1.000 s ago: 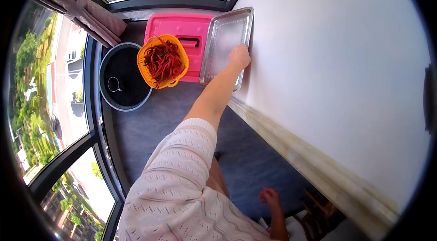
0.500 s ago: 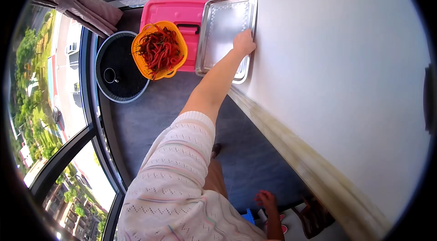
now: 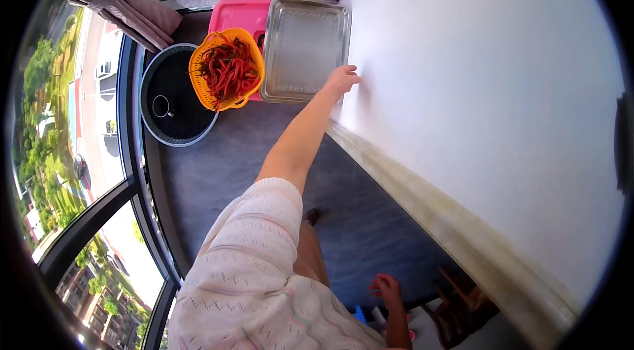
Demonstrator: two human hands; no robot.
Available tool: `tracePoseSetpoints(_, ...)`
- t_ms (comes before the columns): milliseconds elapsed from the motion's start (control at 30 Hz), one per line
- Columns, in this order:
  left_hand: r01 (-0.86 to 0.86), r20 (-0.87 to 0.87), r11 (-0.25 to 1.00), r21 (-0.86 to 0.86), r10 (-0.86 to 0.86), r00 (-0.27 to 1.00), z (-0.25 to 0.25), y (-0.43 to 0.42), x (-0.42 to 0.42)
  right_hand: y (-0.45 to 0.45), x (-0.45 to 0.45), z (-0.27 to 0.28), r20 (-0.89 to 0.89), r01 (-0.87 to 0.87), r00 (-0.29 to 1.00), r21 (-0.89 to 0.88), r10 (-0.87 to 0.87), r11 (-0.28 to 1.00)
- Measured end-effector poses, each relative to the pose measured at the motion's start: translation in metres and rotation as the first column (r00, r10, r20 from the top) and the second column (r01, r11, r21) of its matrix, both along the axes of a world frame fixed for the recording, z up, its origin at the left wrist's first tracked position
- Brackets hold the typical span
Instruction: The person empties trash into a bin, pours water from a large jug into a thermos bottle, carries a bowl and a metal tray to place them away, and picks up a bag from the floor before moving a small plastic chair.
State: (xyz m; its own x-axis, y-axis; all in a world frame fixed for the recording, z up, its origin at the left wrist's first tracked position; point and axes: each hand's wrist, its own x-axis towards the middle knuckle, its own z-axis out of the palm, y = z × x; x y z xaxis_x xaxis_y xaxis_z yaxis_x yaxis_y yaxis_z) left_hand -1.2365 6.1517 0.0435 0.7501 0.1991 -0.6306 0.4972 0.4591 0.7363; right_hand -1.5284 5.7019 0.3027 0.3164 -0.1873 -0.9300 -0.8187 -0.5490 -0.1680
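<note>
My left hand (image 3: 343,79) is stretched forward just off the lower right corner of a metal tray (image 3: 307,49), holding nothing, its fingers extended toward the wall. The rectangular tray lies flat, partly over a pink lidded box (image 3: 234,13). Beside it a yellow basket (image 3: 253,89) holds red chili peppers (image 3: 228,71). Low in the view, my right hand (image 3: 386,287) hangs at my side, fingers loosely apart and nothing in them.
A round grey tub (image 3: 150,119) with dark contents and a small cup-like ring (image 3: 160,106) stands left of the basket. A white wall (image 3: 475,119) rises on the right, windows and a tied curtain (image 3: 119,10) on the left. Brown wooden furniture (image 3: 456,310) is at bottom right.
The tray has moved left and now lies flatter against the basket's side. My left hand has let go of its edge and moved slightly down and left. My right hand has barely moved.
</note>
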Motion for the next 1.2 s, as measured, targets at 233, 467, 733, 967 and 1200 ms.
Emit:
tracePoseSetpoints(233,-0.217,-0.592,0.962,-0.167,0.078,0.802,-0.055,0.070,-0.284,-0.012,-0.016,-0.015,-0.055,0.007,0.998,-0.015,-0.008,1.000)
tracePoseSetpoints(467,0.170,-0.614,0.984,-0.047,-0.162,0.773,-0.037,0.045,-0.357,0.006,0.002,-0.030,-0.073,-0.144,0.986,0.113,0.152,0.983)
tracePoseSetpoints(733,0.800,-0.134,0.554,-0.231,-0.832,0.538,0.193,-0.047,-0.370,0.044,-0.004,0.012,0.011,-0.214,0.967,0.567,0.253,0.795)
tracePoseSetpoints(967,0.917,0.122,0.070,-0.392,-0.984,0.128,0.346,-0.121,-0.419,-0.072,-0.082,0.077,-0.021,-0.256,0.939,0.628,0.344,0.735)
tracePoseSetpoints(1200,0.920,-0.070,-0.365,0.140,-0.931,-0.358,0.325,-0.216,-0.411,-0.207,-0.183,0.127,0.213,-0.192,0.973,0.555,0.084,0.809)
